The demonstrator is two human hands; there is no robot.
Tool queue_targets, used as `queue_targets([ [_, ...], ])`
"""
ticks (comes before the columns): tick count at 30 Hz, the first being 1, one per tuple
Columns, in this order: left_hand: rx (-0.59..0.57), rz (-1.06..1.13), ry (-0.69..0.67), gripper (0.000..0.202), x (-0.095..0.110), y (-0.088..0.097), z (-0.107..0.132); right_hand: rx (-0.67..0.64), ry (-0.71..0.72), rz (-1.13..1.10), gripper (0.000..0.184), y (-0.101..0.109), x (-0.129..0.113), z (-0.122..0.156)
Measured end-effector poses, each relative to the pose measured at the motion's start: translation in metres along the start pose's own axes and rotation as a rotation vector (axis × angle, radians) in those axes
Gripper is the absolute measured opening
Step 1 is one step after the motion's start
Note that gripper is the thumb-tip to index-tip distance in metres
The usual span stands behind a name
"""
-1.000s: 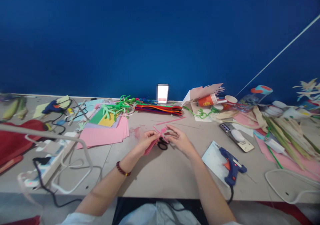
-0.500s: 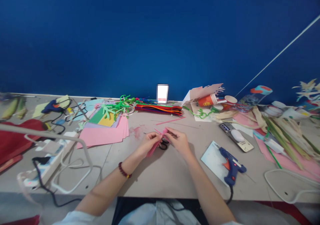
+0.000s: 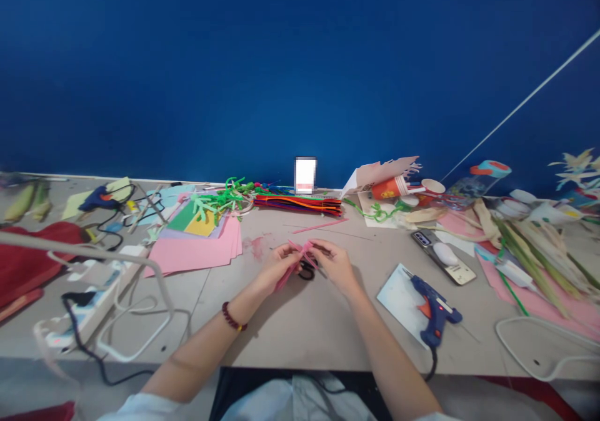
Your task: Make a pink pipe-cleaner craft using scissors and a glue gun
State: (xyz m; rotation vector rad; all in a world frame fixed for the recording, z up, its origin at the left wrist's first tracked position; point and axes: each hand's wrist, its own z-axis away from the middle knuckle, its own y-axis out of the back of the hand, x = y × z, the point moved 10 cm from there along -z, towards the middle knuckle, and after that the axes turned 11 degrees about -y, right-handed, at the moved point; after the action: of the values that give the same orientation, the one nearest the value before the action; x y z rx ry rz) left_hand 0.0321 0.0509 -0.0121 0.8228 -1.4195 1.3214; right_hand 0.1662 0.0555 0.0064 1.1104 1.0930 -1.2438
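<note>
Working above the table (image 3: 300,340), the left hand (image 3: 282,265) and right hand (image 3: 334,263) both pinch pink strips (image 3: 307,248), held over black scissors (image 3: 307,274); I'd brace them firmly with the left and guide gently with the right.

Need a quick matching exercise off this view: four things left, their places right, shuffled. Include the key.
Things
1. thin pink fuzzy strips
2. dark-blue glue gun with orange trigger, right of the hands
3. smooth white oval object
4. dark-red beaded bracelet

Places
A. resting on a beige-and-black phone
B. around the left wrist
C. held in the fingers of the left hand and right hand
D. lying partly over a light-blue flat sheet

Pairs: 1-C, 2-D, 3-A, 4-B
</note>
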Motion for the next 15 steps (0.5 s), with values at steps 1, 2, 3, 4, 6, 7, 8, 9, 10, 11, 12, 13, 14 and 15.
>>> queue_targets([
  [1, -0.009, 0.003, -0.013, 0.033, 0.002, -0.001, 0.0, -0.006, -0.004, -0.012, 0.038, -0.001, 0.0, 0.0],
  [2, -0.014, 0.003, -0.022, 0.032, 0.003, -0.001, 0.0, -0.009, -0.005, -0.022, 0.037, -0.001, 0.0, 0.0],
  [3, -0.014, -0.003, -0.027, 0.032, 0.004, -0.001, 0.0, -0.011, -0.004, -0.029, 0.036, -0.002, -0.002, 0.001],
  [4, -0.008, -0.017, -0.03, 0.031, 0.006, -0.001, 0.0, -0.012, 0.0, -0.032, 0.034, -0.002, -0.004, 0.002],
  [6, 0.01, -0.061, -0.026, 0.032, 0.007, 0.001, 0.0, -0.014, 0.011, -0.034, 0.03, -0.003, -0.009, 0.004],
  [7, 0.016, -0.08, -0.023, 0.033, 0.008, 0.001, 0.0, -0.018, 0.018, -0.034, 0.029, -0.003, -0.012, 0.005],
  [8, 0.018, -0.093, -0.02, 0.034, 0.008, 0.002, 0.0, -0.023, 0.026, -0.034, 0.028, -0.003, -0.015, 0.006],
  [9, 0.019, -0.098, -0.019, 0.034, 0.007, 0.002, 0.0, -0.028, 0.038, -0.031, 0.027, -0.003, -0.017, 0.007],
  [10, 0.019, -0.1, -0.018, 0.034, 0.007, 0.003, 0.0, -0.037, 0.052, -0.024, 0.026, -0.004, -0.019, 0.008],
  [11, 0.018, -0.1, -0.018, 0.034, 0.007, 0.004, 0.0, -0.05, 0.069, -0.012, 0.026, -0.004, -0.021, 0.008],
  [12, 0.016, -0.1, -0.016, 0.034, 0.006, 0.004, 0.0, -0.063, 0.086, 0.002, 0.024, -0.004, -0.023, 0.008],
  [13, 0.015, -0.1, -0.01, 0.033, 0.005, 0.005, 0.0, -0.08, 0.103, 0.017, 0.023, -0.005, -0.024, 0.008],
  [14, 0.01, -0.096, -0.002, 0.033, 0.004, 0.005, 0.0, -0.099, 0.12, 0.034, 0.021, -0.006, -0.026, 0.009],
  [15, 0.002, -0.089, 0.008, 0.033, 0.003, 0.005, 0.0, -0.115, 0.134, 0.051, 0.02, -0.006, -0.026, 0.009],
])
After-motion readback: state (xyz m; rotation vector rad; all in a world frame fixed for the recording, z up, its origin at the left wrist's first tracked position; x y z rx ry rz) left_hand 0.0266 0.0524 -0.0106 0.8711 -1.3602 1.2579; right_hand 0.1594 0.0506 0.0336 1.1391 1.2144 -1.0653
